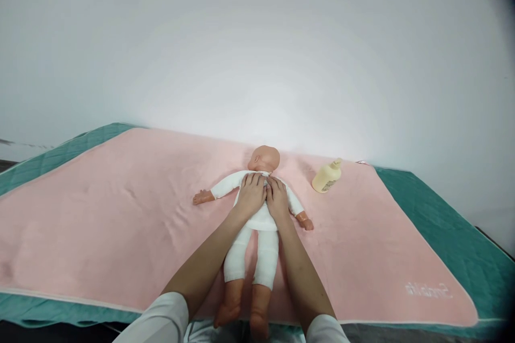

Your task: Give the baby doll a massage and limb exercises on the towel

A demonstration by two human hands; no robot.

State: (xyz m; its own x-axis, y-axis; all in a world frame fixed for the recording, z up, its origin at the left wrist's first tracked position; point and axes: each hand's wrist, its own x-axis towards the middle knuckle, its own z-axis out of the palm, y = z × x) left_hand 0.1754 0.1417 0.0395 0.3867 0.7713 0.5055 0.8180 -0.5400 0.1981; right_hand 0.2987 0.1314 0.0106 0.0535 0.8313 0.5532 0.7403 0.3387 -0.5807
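Observation:
A baby doll (262, 221) with a white cloth body lies stretched out, its bald head away from me and its feet toward me. The head is turned to one side, and both doll arms spread outward. My left hand (251, 193) rests flat on the left side of the doll's upper torso, fingers extended. Beside it, my right hand (277, 196) lies flat on the right side of the torso. The thumbs are close together near the middle. Neither hand grips anything. The part of the torso under my palms is hidden.
A pale yellow pump bottle (326, 177) lies tilted on the pink blanket (120, 225), right of the doll. Under the blanket is a green quilted cover (446, 236), showing at the sides and front. A plain pale wall (257, 53) rises behind.

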